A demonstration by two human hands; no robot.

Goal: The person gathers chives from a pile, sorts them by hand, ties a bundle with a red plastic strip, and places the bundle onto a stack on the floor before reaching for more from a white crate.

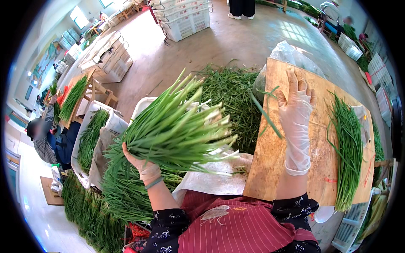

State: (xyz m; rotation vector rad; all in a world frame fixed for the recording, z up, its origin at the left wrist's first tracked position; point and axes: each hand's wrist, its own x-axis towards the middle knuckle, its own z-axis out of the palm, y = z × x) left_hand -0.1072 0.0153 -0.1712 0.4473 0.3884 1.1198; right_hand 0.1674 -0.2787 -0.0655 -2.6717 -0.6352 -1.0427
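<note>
My left hand [145,168], in a thin clear glove, grips a thick bunch of garlic chives [168,126]. The pale stem ends of the bunch fan out to the right. Over the wooden board [270,162], my right hand [296,101] is gloved too, with its fingers stretched out and nothing held. I cannot tell whether it touches the wood. Some loose leaves [270,114] lie beside that hand at the board's left edge. A long bundle of chives [348,145] rests along the board's right side.
Trimmed green leaves [232,95] are heaped beyond the board. More chives [126,192] lie below my left hand, near a white basket [117,122]. White crates [185,19] are stacked ahead. A person [46,141] sits at the left by another board.
</note>
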